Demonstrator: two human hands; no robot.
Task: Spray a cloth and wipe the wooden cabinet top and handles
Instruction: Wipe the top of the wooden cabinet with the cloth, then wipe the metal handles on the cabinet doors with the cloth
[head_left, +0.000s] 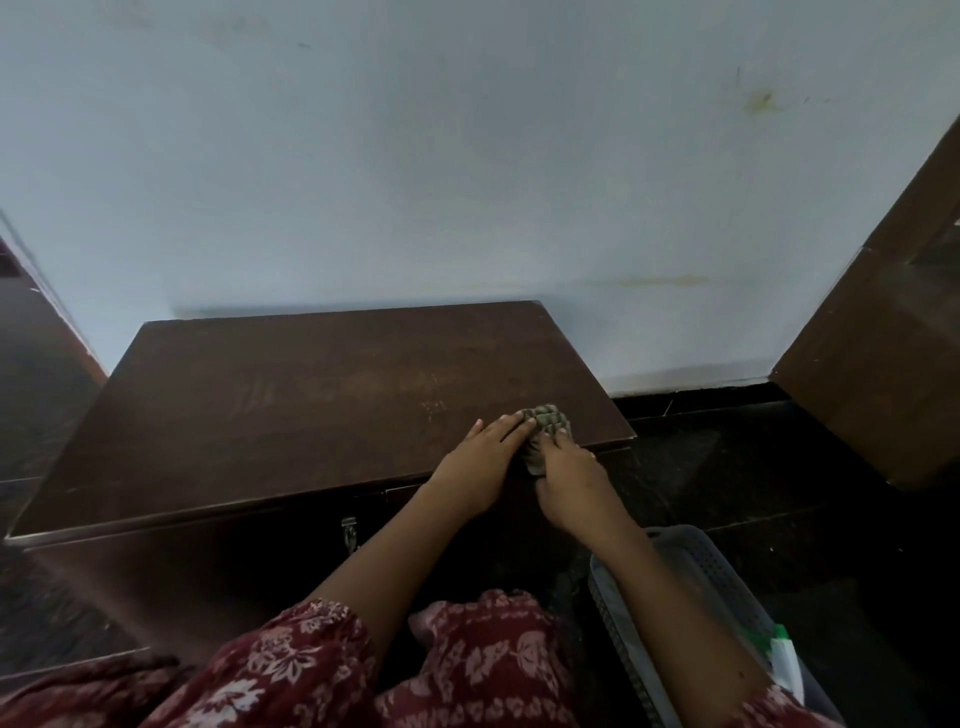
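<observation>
A dark wooden cabinet (311, 405) stands against the pale wall, its flat top facing me. A grey bumpy cloth (546, 422) lies near the top's front right corner. My left hand (483, 457) rests flat on the wood with its fingertips on the cloth's left edge. My right hand (571, 483) presses on the cloth's near side, fingers curled over it. A metal handle (349, 531) hangs on the cabinet front, below the top's edge. A white and green spray bottle (784, 662) pokes out of the basket at the lower right, mostly hidden by my right arm.
A grey perforated plastic basket (691, 566) sits on the dark floor to the right of the cabinet. A dark wooden door or panel (883, 338) leans in at the right. Another dark wooden piece (36, 364) stands at the left.
</observation>
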